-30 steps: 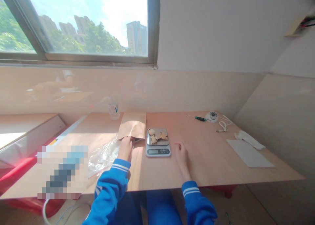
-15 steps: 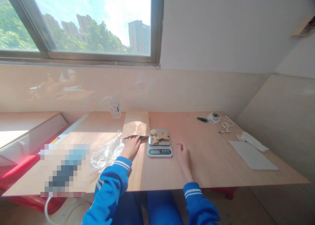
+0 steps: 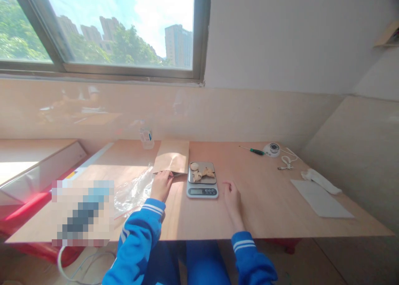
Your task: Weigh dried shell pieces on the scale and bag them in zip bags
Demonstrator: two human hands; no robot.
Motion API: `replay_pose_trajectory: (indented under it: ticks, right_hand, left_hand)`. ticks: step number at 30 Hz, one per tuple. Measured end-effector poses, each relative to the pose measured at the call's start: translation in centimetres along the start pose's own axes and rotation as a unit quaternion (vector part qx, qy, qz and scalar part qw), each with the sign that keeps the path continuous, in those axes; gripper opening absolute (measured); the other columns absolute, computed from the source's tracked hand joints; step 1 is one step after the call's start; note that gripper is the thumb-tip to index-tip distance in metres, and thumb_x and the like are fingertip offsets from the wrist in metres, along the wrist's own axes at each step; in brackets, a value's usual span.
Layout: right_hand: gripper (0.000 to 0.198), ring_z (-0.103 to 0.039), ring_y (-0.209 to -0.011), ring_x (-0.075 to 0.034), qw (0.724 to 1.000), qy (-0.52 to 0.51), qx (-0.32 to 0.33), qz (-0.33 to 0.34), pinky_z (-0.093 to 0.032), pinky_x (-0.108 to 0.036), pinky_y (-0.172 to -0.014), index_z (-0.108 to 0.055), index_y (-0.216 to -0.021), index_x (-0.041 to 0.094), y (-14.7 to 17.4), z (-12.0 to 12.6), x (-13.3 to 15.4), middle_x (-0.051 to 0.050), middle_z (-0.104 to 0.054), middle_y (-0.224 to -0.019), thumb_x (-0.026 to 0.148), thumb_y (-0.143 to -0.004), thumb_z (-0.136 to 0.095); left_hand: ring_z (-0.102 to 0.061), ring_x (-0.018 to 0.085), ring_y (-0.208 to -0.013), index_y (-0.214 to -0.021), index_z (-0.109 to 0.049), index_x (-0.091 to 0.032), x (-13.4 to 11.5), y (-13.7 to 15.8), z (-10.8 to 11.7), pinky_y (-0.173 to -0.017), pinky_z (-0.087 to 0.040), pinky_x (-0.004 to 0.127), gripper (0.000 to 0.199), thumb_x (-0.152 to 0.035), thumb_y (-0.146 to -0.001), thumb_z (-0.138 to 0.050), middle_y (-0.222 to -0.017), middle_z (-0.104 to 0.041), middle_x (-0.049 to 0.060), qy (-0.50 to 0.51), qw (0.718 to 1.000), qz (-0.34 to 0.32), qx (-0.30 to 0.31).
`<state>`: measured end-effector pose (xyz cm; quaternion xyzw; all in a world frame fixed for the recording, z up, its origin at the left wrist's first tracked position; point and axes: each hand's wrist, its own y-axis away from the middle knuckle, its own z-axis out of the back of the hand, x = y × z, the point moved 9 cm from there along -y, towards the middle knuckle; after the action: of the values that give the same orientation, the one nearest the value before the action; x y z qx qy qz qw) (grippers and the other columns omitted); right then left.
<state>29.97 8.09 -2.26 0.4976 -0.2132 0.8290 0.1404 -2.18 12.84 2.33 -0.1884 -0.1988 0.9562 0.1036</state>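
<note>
A brown paper bag lies flat left of a small kitchen scale, its mouth facing me. My left hand is at that mouth, its fingers curled and closed on the near edge of the bag. Part of the fingertips is hidden at the opening. On the scale's metal plate rest several beige, dry-looking pieces, one of them rounder; I cannot make out their kind. To the right of the scale, my right hand rests on the table, fingers curled in loosely with nothing visible in them.
A clear plastic bag lies left of my left hand, and a clear bottle stands behind it. Back right are a green-handled screwdriver, a white dome camera and its cable. A white sheet lies at the right.
My left hand has drawn slightly back and left, its fingers going from stretched at the bag's mouth to curled on its edge. My right hand stays put.
</note>
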Motion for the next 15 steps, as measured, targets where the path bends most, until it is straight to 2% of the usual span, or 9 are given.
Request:
replay_pose_trajectory:
  ticks: [2, 5, 7, 9, 12, 15]
  right_hand:
    - [0.030, -0.060, -0.063, -0.021, 0.999, -0.030, 0.014, 0.001, -0.043, -0.029, -0.056, -0.063, -0.085, 0.020, 0.4, -0.2, -0.2, -0.005, -0.067, -0.073, 0.036, -0.081, -0.038]
    - [0.027, -0.061, -0.074, -0.021, 0.996, -0.082, 0.016, 0.021, -0.047, -0.031, -0.066, -0.063, -0.083, 0.019, 0.4, 0.0, 0.9, -0.006, -0.068, -0.079, 0.034, -0.080, -0.042]
    - [0.026, -0.061, -0.083, -0.023, 0.994, -0.096, 0.015, 0.041, -0.047, -0.033, -0.074, -0.064, -0.083, 0.018, -0.4, 0.2, 2.8, -0.009, -0.068, -0.088, 0.035, -0.079, -0.044]
    - [0.026, -0.060, -0.089, -0.023, 0.992, -0.092, 0.042, 0.076, -0.047, -0.035, -0.080, -0.064, -0.087, 0.018, -1.8, -0.5, 5.8, -0.009, -0.067, -0.094, 0.035, -0.081, -0.045]
    - [0.026, -0.058, -0.098, -0.021, 0.974, -0.048, 0.136, 0.172, -0.045, -0.034, -0.088, -0.063, -0.093, 0.018, -3.8, -3.5, 11.4, -0.008, -0.064, -0.102, 0.033, -0.085, -0.043]
    - [0.026, -0.055, -0.107, -0.021, 0.943, 0.110, 0.225, 0.219, -0.041, -0.034, -0.094, -0.063, -0.102, 0.017, -5.0, -7.9, 14.4, -0.010, -0.062, -0.110, 0.029, -0.084, -0.047]
  left_hand:
    - [-0.058, 0.022, -0.087, -0.086, -0.057, -0.020, 0.1, 0.4, 0.8, -0.079, -0.045, 0.034, 0.014, -0.025, -0.086, -0.044, -0.088, -0.063, 0.006, 0.037, 0.999, 0.008, -0.020]
    - [-0.059, 0.021, -0.088, -0.086, -0.057, -0.020, 0.2, 1.1, 1.8, -0.077, -0.047, 0.033, 0.014, -0.026, -0.086, -0.045, -0.089, -0.064, 0.006, 0.060, 0.998, 0.020, -0.030]
    - [-0.061, 0.021, -0.090, -0.087, -0.059, -0.021, 0.1, 1.9, 2.3, -0.078, -0.049, 0.033, 0.014, -0.026, -0.085, -0.046, -0.094, -0.065, 0.006, 0.058, 0.998, 0.017, -0.032]
    - [-0.061, 0.022, -0.095, -0.090, -0.059, -0.021, -0.1, 2.9, 3.1, -0.081, -0.050, 0.034, 0.015, -0.027, -0.085, -0.046, -0.101, -0.065, 0.006, 0.060, 0.997, 0.008, -0.052]
    - [-0.059, 0.023, -0.107, -0.092, -0.059, -0.022, -0.6, 4.8, 4.6, -0.091, -0.048, 0.036, 0.015, -0.029, -0.087, -0.046, -0.113, -0.063, 0.008, 0.084, 0.991, -0.012, -0.108]
    - [-0.057, 0.023, -0.113, -0.094, -0.057, -0.023, -1.5, 6.0, 6.0, -0.096, -0.047, 0.038, 0.015, -0.028, -0.089, -0.044, -0.119, -0.060, 0.009, 0.126, 0.981, -0.031, -0.145]
